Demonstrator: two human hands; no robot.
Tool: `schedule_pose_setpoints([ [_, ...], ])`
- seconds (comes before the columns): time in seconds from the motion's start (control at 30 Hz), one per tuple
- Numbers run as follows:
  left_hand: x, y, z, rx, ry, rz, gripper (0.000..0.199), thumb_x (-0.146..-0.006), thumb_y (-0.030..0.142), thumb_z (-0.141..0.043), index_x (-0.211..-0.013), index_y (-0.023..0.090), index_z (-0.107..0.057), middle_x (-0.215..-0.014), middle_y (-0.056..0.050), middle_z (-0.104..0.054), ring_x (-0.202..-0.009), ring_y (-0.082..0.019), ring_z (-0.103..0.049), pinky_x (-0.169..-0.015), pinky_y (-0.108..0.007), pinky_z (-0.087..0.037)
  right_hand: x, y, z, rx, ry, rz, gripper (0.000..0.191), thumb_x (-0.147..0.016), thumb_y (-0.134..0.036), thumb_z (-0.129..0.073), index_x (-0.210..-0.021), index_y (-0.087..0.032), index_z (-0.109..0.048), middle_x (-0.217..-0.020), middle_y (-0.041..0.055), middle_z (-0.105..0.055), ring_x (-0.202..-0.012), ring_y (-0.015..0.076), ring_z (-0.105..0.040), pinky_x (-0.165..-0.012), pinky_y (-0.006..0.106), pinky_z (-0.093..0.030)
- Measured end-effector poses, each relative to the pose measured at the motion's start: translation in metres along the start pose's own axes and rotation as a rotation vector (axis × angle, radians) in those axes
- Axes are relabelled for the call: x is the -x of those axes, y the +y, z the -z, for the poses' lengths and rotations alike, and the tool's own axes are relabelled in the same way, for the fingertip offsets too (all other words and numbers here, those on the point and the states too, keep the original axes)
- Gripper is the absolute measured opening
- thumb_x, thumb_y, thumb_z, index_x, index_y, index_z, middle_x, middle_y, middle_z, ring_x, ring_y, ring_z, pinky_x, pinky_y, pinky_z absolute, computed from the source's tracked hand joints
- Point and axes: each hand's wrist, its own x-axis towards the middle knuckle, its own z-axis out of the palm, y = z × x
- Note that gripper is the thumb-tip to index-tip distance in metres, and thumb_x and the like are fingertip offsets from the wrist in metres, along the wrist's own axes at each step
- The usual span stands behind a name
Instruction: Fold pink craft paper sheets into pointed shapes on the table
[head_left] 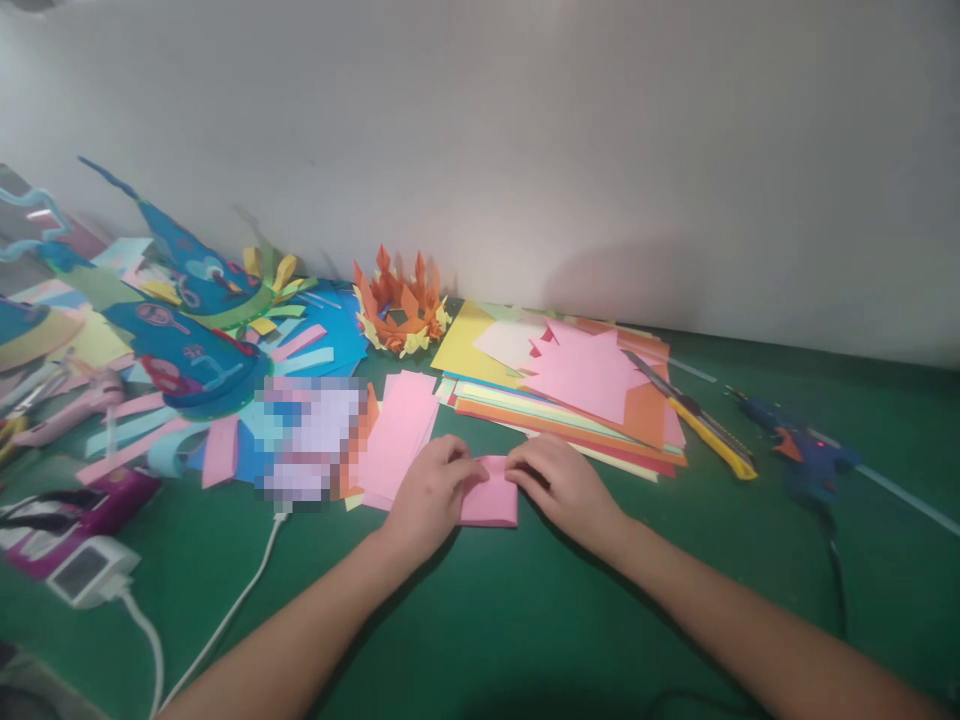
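A small folded piece of pink paper (pixel 491 500) lies near the middle of the green table, its fold along the near side. My left hand (pixel 431 490) pinches its left part, and the fingers cover that end. At the upper right corner, my right hand (pixel 562 485) grips the edge between thumb and fingertips. Just beyond my left hand rests a stack of pink paper strips (pixel 397 425). Behind my right hand is a pile of coloured paper sheets (pixel 570 415) topped by a pink sheet with a jagged edge (pixel 581 365).
A yellow utility knife (pixel 705 425) and a blue glue gun (pixel 814 460) lie at the right. An orange paper crown (pixel 403 310) stands at the back. Blue cone hats (pixel 195 350), a pink glue gun (pixel 82 410) and a power strip (pixel 90 520) with cables crowd the left.
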Motion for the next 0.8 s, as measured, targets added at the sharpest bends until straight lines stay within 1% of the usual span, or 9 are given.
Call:
schedule_pose_setpoints([
  [0.03,0.000,-0.001,-0.001,-0.037,-0.002,-0.017,0.027,-0.084,0.011,-0.047,-0.081,0.023,-0.071,-0.081,-0.006,-0.054,-0.078,-0.020,-0.052,-0.069,-0.032,-0.041,-0.001,0.001,0.000,0.035,-0.004,0.042,0.018,-0.094,-0.024,-0.045,-0.083,-0.020,-0.059,-0.081,0.0042,-0.061,-0.078,0.0185,-0.052,-0.070,0.032,-0.039],
  [0.1,-0.001,-0.004,-0.003,-0.094,-0.006,-0.044,0.028,-0.086,0.011,-0.045,-0.085,0.022,-0.071,-0.081,-0.007,-0.054,-0.077,-0.020,-0.052,-0.069,-0.032,-0.041,-0.001,0.001,0.001,0.106,0.007,0.076,0.021,-0.094,-0.023,-0.043,-0.085,-0.019,-0.061,-0.083,0.0055,-0.060,-0.081,0.0191,-0.052,-0.073,0.033,-0.038],
  [0.23,-0.002,-0.006,-0.003,-0.144,-0.040,-0.080,0.029,-0.088,0.009,-0.043,-0.087,0.018,-0.070,-0.083,-0.008,-0.056,-0.078,-0.020,-0.053,-0.070,-0.033,-0.044,-0.001,-0.001,0.005,0.258,0.053,0.071,0.019,-0.092,-0.025,-0.050,-0.080,-0.021,-0.064,-0.084,0.0042,-0.058,-0.086,0.0202,-0.049,-0.075,0.035,-0.032],
  [0.3,-0.002,-0.007,-0.002,-0.156,-0.049,-0.097,0.029,-0.089,0.008,-0.042,-0.088,0.018,-0.070,-0.084,-0.007,-0.056,-0.079,-0.019,-0.054,-0.070,-0.032,-0.045,0.000,-0.003,0.007,0.289,0.052,0.070,0.017,-0.090,-0.025,-0.054,-0.077,-0.022,-0.065,-0.085,0.0030,-0.058,-0.089,0.0206,-0.048,-0.076,0.035,-0.028],
  [0.37,-0.002,-0.008,-0.001,-0.171,-0.050,-0.111,0.028,-0.089,0.008,-0.043,-0.088,0.017,-0.069,-0.085,-0.007,-0.057,-0.079,-0.018,-0.054,-0.071,-0.031,-0.047,0.001,-0.005,0.009,0.288,0.014,0.075,0.015,-0.088,-0.025,-0.058,-0.075,-0.022,-0.064,-0.087,0.0021,-0.057,-0.090,0.0201,-0.047,-0.077,0.035,-0.026],
  [0.5,-0.003,-0.009,0.000,-0.188,-0.055,-0.112,0.028,-0.089,0.007,-0.043,-0.086,0.017,-0.069,-0.083,-0.006,-0.057,-0.078,-0.017,-0.055,-0.069,-0.030,-0.048,0.003,-0.007,0.012,0.250,-0.105,0.101,0.012,-0.087,-0.026,-0.060,-0.076,-0.022,-0.063,-0.089,0.0014,-0.055,-0.089,0.0189,-0.045,-0.077,0.035,-0.026],
  [0.6,-0.003,-0.009,0.000,-0.177,-0.053,-0.104,0.027,-0.088,0.007,-0.045,-0.086,0.017,-0.069,-0.083,-0.005,-0.057,-0.078,-0.017,-0.054,-0.070,-0.030,-0.048,0.004,-0.009,0.016,0.195,-0.207,0.163,0.014,-0.089,-0.023,-0.057,-0.076,-0.022,-0.063,-0.089,0.0019,-0.055,-0.090,0.0188,-0.044,-0.079,0.035,-0.027],
  [0.7,-0.003,-0.009,0.000,-0.158,-0.060,-0.090,0.025,-0.087,0.007,-0.046,-0.085,0.016,-0.069,-0.082,-0.006,-0.056,-0.079,-0.017,-0.054,-0.071,-0.031,-0.047,0.003,-0.011,0.020,0.153,-0.306,0.237,0.015,-0.090,-0.026,-0.054,-0.078,-0.021,-0.062,-0.087,0.0027,-0.054,-0.088,0.0185,-0.044,-0.081,0.036,-0.029],
  [0.8,-0.003,-0.010,0.000,-0.132,-0.062,-0.075,0.026,-0.087,0.006,-0.045,-0.085,0.015,-0.069,-0.082,-0.006,-0.056,-0.078,-0.017,-0.053,-0.071,-0.031,-0.046,0.004,-0.011,0.021,0.112,-0.352,0.280,0.018,-0.091,-0.028,-0.053,-0.078,-0.020,-0.061,-0.085,0.0026,-0.055,-0.085,0.0179,-0.045,-0.082,0.036,-0.031],
])
